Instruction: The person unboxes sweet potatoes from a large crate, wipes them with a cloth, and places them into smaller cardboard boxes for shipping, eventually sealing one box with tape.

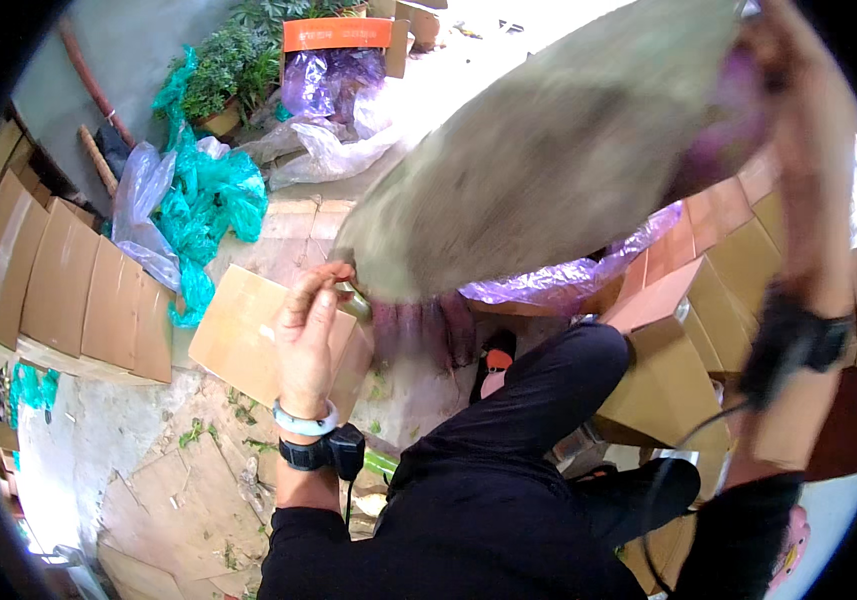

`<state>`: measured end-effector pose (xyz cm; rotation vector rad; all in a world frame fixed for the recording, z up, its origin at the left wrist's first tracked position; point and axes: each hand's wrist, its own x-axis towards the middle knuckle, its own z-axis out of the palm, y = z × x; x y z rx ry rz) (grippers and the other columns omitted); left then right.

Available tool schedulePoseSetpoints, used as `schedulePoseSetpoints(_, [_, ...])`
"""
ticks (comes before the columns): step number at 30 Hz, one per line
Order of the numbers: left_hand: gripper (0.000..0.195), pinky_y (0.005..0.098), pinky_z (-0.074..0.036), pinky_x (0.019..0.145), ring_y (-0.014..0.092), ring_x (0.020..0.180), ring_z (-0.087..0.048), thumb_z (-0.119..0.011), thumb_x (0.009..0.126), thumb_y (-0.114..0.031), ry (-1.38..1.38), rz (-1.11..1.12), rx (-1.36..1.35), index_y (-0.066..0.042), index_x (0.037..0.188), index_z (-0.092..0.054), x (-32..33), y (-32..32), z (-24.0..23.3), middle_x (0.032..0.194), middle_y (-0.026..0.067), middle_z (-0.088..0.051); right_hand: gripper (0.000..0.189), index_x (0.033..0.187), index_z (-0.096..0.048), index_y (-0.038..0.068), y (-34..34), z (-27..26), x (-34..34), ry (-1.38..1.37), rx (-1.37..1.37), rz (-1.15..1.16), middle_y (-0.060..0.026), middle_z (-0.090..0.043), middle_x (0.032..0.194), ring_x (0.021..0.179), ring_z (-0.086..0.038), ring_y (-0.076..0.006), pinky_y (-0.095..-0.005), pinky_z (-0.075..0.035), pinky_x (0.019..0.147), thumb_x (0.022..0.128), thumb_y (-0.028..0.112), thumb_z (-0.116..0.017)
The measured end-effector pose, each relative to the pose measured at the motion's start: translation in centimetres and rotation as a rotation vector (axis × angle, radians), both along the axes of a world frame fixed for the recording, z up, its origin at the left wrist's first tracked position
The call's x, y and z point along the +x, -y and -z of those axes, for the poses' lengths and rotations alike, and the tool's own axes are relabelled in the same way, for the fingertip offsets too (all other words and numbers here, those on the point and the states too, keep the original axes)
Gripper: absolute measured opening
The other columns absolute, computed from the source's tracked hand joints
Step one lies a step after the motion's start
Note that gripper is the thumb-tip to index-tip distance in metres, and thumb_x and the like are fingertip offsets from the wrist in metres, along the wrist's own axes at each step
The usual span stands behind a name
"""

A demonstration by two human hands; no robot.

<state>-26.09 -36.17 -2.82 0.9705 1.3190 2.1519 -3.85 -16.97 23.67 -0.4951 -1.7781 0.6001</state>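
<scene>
A large greyish-green cloth or sack [518, 172], blurred by motion, stretches across the upper right. My left hand [312, 315] is at its lower left end, with finger and thumb close together near its edge; a small green piece shows beside them. My right hand [773, 52], raised at the upper right, is blurred at the other end of the cloth, next to something purple. Below the cloth lie several dark purple, long vegetables [424, 330], perhaps eggplants. Purple plastic film [548, 281] lines a cardboard box partly hidden behind the cloth.
A cardboard box [241, 322] stands by my left hand. More cardboard boxes [109, 300] line the left side, and others [661, 375] stand at the right. Green plastic film [210, 195], potted plants [222, 82] and an orange-edged box [338, 34] are farther off. Flattened cardboard [173, 502] covers some floor.
</scene>
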Motion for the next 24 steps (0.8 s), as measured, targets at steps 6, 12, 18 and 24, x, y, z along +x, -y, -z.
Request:
schedulePoseSetpoints(6, [0.032, 0.0306, -0.037, 0.1, 0.018, 0.117, -0.048, -0.051, 0.089, -0.003, -0.201, 0.043, -0.167, 0.0, 0.12, -0.055, 1.1, -3.7, 4.4, 0.124, 0.0086, -0.053, 0.01, 0.088, -0.061, 0.0, 2.3, 9.8, -8.2, 0.057, -0.185, -0.176, -0.0009, -0.06, 0.071, 0.067, -0.052, -0.0063, -0.0233, -0.044, 0.061, 0.086, 0.009, -0.063])
schedulePoseSetpoints(12, [0.038, 0.0262, -0.039, 0.095, 0.015, 0.112, -0.05, -0.058, 0.082, 0.004, -0.025, 0.069, -0.108, 0.001, 0.119, -0.055, 3.6, -5.3, 6.6, 0.117, 0.008, -0.053, 0.013, 0.085, -0.053, -0.001, 1.9, 18.9, -10.7, 0.099, -0.344, -0.345, 0.0019, -0.053, 0.074, 0.07, -0.048, -0.0056, -0.0214, -0.041, 0.064, 0.086, 0.006, -0.064])
schedulePoseSetpoints(18, [0.018, 0.0225, -0.045, 0.077, 0.01, 0.088, -0.055, -0.06, 0.086, -0.001, -0.029, 0.086, -0.301, 0.002, 0.103, -0.062, 2.7, -5.9, 10.7, 0.108, 0.0049, -0.057, 0.016, 0.087, -0.054, -0.004, 0.2, 23.8, -9.9, 0.184, -0.259, -0.186, -0.0153, -0.06, 0.07, 0.061, -0.055, -0.0179, -0.0301, -0.046, 0.06, 0.083, 0.008, -0.065])
schedulePoseSetpoints(24, [0.038, 0.041, -0.042, 0.1, 0.025, 0.117, -0.051, -0.043, 0.097, -0.017, 0.834, 0.428, 0.172, -0.002, 0.132, -0.043, 1.9, -7.6, 16.4, 0.131, 0.0128, -0.05, 0.013, 0.09, -0.056, -0.003, -1.2, 26.9, -9.7, 0.184, -0.401, -0.151, -0.007, -0.057, 0.072, 0.065, -0.052, -0.0107, -0.0252, -0.043, 0.061, 0.085, 0.007, -0.063])
